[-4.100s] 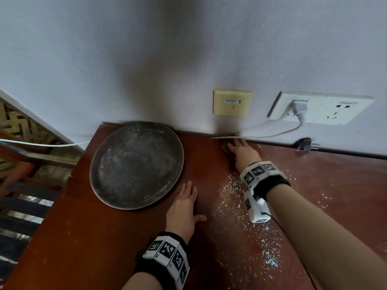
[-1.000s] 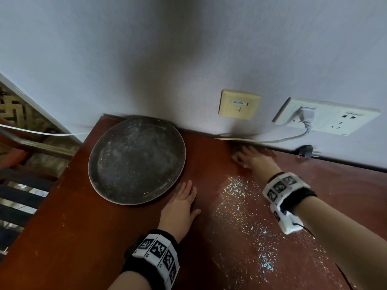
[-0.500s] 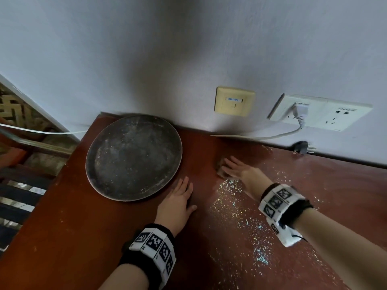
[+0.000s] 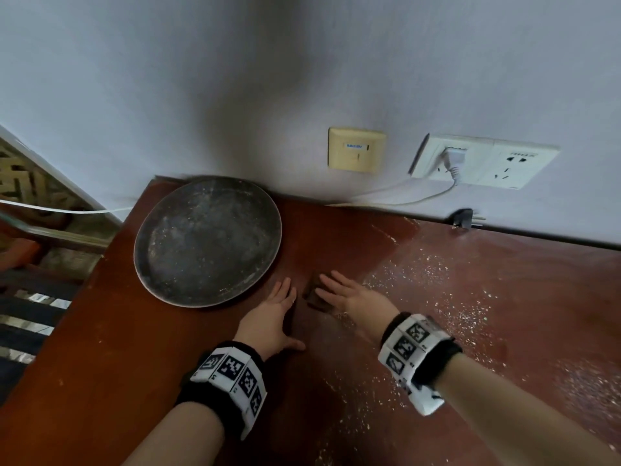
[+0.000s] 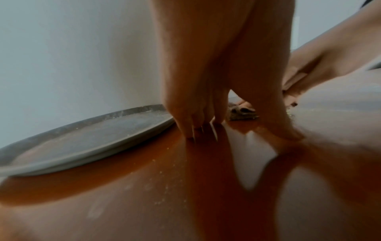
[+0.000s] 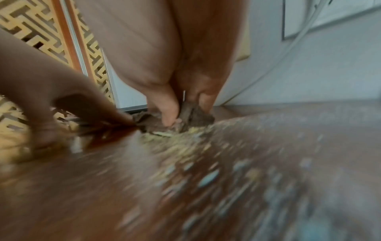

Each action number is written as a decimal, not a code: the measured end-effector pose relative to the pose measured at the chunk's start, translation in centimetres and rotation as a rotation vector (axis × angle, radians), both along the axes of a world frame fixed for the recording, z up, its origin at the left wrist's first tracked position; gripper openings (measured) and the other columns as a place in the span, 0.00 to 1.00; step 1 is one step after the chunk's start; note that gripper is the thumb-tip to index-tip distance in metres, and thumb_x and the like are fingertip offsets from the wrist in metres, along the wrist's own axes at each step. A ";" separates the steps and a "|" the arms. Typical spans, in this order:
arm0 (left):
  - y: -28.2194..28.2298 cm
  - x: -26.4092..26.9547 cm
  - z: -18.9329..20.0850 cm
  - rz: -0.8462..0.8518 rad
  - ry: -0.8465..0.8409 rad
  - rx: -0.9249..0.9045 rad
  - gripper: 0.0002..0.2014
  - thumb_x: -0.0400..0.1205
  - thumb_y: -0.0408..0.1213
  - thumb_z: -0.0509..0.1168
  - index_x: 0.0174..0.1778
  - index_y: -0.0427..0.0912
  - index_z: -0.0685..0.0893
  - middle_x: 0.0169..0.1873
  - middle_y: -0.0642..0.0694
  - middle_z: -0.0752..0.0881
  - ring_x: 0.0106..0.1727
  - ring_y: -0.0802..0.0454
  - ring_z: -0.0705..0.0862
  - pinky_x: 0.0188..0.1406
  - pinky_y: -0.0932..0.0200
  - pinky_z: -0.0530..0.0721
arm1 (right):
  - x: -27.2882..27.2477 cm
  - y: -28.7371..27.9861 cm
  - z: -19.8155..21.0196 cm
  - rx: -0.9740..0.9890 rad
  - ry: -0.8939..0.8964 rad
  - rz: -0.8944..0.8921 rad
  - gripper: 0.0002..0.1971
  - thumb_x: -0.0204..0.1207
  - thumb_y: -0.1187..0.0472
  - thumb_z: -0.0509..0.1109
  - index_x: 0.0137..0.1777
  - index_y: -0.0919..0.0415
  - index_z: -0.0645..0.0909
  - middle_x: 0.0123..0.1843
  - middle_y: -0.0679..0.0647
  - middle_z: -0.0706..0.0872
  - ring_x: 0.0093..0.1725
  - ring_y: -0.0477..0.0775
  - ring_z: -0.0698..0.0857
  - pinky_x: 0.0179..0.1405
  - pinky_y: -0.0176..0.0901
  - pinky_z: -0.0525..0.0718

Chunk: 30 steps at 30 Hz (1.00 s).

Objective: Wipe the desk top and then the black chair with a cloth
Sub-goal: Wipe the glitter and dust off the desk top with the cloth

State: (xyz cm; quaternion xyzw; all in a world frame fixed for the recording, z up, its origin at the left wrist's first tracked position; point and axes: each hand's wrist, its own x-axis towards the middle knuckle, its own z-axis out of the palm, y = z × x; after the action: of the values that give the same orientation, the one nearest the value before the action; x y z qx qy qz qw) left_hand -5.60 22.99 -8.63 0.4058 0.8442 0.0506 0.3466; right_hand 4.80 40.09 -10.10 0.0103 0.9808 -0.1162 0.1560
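Note:
The red-brown desk top [image 4: 134, 364] fills the lower view. My right hand [image 4: 342, 294] lies with straight fingers [image 6: 169, 112] pressing a small crumpled brown cloth [image 4: 314, 299] onto the desk; the bunched cloth [image 6: 193, 114] bulges out under the fingers. Pale speckles [image 4: 420, 290] are strewn over the wood to its right. My left hand [image 4: 274, 314] rests flat on the desk just left of the cloth, fingertips [image 5: 191, 130] by the rim of a round dark metal tray [image 4: 208, 240]. No black chair is in view.
The tray [image 5: 92, 138] lies at the desk's back left corner against the wall. On the wall are a yellow plate [image 4: 356, 149] and a white socket strip [image 4: 480, 161] with a cable [image 4: 403, 200] trailing along the desk's back edge. A black plug [image 4: 462, 218] lies there.
My right hand has dragged the cloth away from the wall, toward me and leftward, until it sits beside my left hand. The left hand has stayed by the tray.

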 end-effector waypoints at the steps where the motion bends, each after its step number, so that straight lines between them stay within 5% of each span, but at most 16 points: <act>1: -0.4 0.1 0.1 -0.010 -0.002 -0.009 0.54 0.71 0.51 0.75 0.84 0.47 0.45 0.82 0.52 0.37 0.82 0.58 0.39 0.80 0.58 0.52 | -0.8 1.1 -0.1 0.016 0.049 0.028 0.38 0.74 0.70 0.70 0.81 0.56 0.57 0.83 0.51 0.55 0.82 0.54 0.55 0.75 0.45 0.65; 3: -1.2 0.6 0.4 -0.019 -0.006 -0.024 0.56 0.70 0.50 0.76 0.84 0.47 0.44 0.82 0.52 0.37 0.82 0.58 0.38 0.80 0.58 0.52 | -1.6 4.0 0.6 0.077 0.026 -0.067 0.34 0.77 0.68 0.68 0.81 0.55 0.60 0.82 0.54 0.60 0.81 0.59 0.59 0.77 0.48 0.64; 7: -2.7 1.7 0.9 -0.038 -0.005 -0.053 0.57 0.69 0.46 0.78 0.83 0.47 0.41 0.82 0.52 0.36 0.82 0.57 0.38 0.81 0.58 0.51 | -0.5 6.6 1.7 0.078 -0.023 -0.396 0.39 0.76 0.77 0.57 0.82 0.47 0.52 0.85 0.49 0.45 0.84 0.52 0.46 0.80 0.51 0.60; 14: -3.5 2.5 1.1 -0.048 0.007 -0.111 0.59 0.69 0.43 0.78 0.83 0.47 0.40 0.82 0.51 0.34 0.82 0.56 0.37 0.81 0.55 0.52 | 2.5 -2.1 1.7 -0.061 -0.114 0.031 0.37 0.79 0.75 0.56 0.83 0.49 0.47 0.84 0.47 0.41 0.83 0.50 0.40 0.80 0.46 0.59; 18: -4.2 3.4 1.0 -0.032 0.012 -0.108 0.60 0.68 0.42 0.79 0.83 0.47 0.39 0.81 0.52 0.33 0.82 0.56 0.37 0.82 0.53 0.55 | 0.4 2.2 2.1 -0.010 -0.130 -0.153 0.34 0.80 0.73 0.57 0.83 0.52 0.51 0.85 0.51 0.44 0.84 0.53 0.46 0.81 0.45 0.53; 20: -4.6 3.8 0.9 -0.019 0.014 -0.108 0.60 0.68 0.41 0.79 0.83 0.47 0.39 0.81 0.52 0.33 0.82 0.56 0.37 0.82 0.53 0.56 | -0.1 2.7 2.2 0.019 -0.082 -0.293 0.34 0.80 0.73 0.56 0.83 0.49 0.52 0.85 0.49 0.45 0.84 0.52 0.47 0.80 0.46 0.58; 26: -4.6 4.1 1.0 -0.017 0.029 -0.115 0.60 0.68 0.40 0.79 0.83 0.45 0.39 0.81 0.51 0.33 0.82 0.55 0.37 0.82 0.52 0.54 | 3.3 -5.2 2.7 -0.044 -0.118 0.088 0.33 0.82 0.71 0.53 0.83 0.47 0.49 0.84 0.46 0.42 0.83 0.50 0.42 0.77 0.46 0.61; 30: -4.5 4.2 0.9 -0.021 0.042 -0.125 0.60 0.68 0.40 0.79 0.83 0.45 0.39 0.82 0.50 0.33 0.82 0.54 0.36 0.82 0.53 0.52 | 2.1 -1.3 2.7 -0.033 -0.189 -0.061 0.34 0.81 0.73 0.55 0.82 0.47 0.51 0.85 0.47 0.43 0.83 0.50 0.44 0.79 0.48 0.61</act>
State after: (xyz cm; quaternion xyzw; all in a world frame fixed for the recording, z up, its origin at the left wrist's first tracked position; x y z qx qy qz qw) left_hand -1.35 18.45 -7.69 0.3929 0.8485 -0.0142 0.3542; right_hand 6.88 38.83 -7.36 0.0486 0.9589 -0.1358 0.2443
